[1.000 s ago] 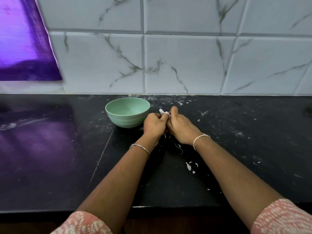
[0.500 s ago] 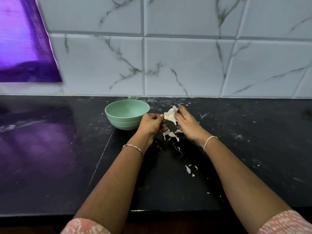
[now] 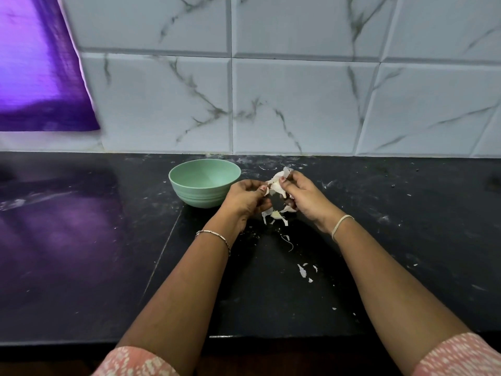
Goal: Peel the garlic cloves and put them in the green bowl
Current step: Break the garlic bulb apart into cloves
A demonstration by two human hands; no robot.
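Observation:
The green bowl (image 3: 204, 183) stands on the black counter, just left of my hands, and looks empty. Between both hands I hold a garlic piece (image 3: 277, 184) with white papery skin sticking up from it. My left hand (image 3: 248, 199) pinches its left side with thumb and fingers. My right hand (image 3: 305, 195) grips it from the right, thumb on top. Loose garlic bits and skin (image 3: 276, 215) lie on the counter right under my hands.
The black counter (image 3: 108, 240) runs to a marble-tiled wall (image 3: 298, 104) behind. Small skin flakes (image 3: 305, 271) are scattered nearer to me. A purple cloth (image 3: 40, 77) hangs at the top left. The counter's front edge is near my elbows.
My hands were pressed together on the garlic; they have drawn apart and lifted, skin is pulled open, and pieces have dropped onto the counter below.

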